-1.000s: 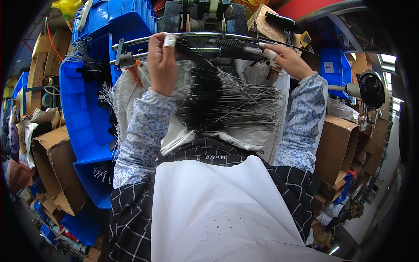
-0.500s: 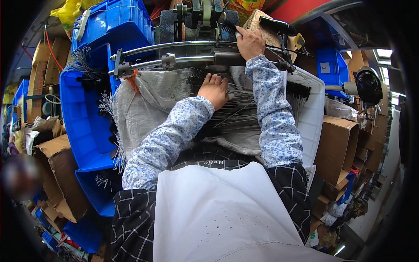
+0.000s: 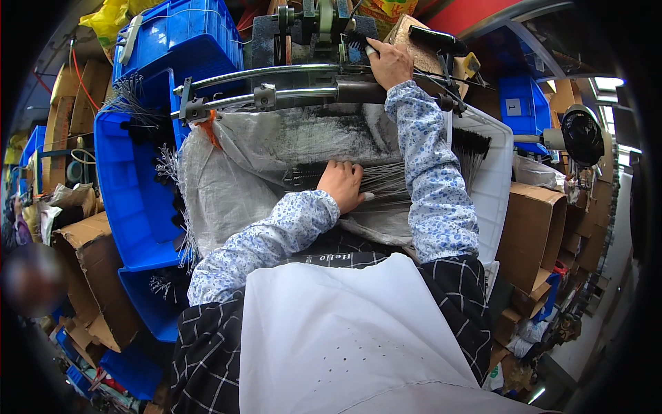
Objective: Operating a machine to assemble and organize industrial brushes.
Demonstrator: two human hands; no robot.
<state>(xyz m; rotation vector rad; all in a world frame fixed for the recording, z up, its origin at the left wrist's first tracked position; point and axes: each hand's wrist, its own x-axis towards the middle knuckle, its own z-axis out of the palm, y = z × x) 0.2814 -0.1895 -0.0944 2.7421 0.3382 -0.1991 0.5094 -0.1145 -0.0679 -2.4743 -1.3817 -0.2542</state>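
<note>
My left hand (image 3: 340,185) is closed over a bundle of twisted-wire brushes (image 3: 386,178) lying on a grey sheet (image 3: 238,179). Their dark bristle ends (image 3: 303,175) stick out left of the fingers, and the bare wire stems run right under my right forearm. Up at the machine (image 3: 324,34), my right hand (image 3: 392,64) pinches a small black-bristled brush (image 3: 356,43) by its lower part, beside the machine's head. The fingertips partly hide that brush's stem. Pale coverings wrap a finger or thumb tip on both hands.
Metal rails (image 3: 276,76) cross in front of the machine. On the left, a blue crate (image 3: 141,207) holds brushes with looped wire ends. A white bin (image 3: 500,172) with black brushes stands at the right, and a cardboard box (image 3: 534,221) lies beyond it.
My left hand has come down toward my lap, and the brushes under it now lie lower and closer together. My right hand has shifted slightly left, with the black brush nearer the machine head.
</note>
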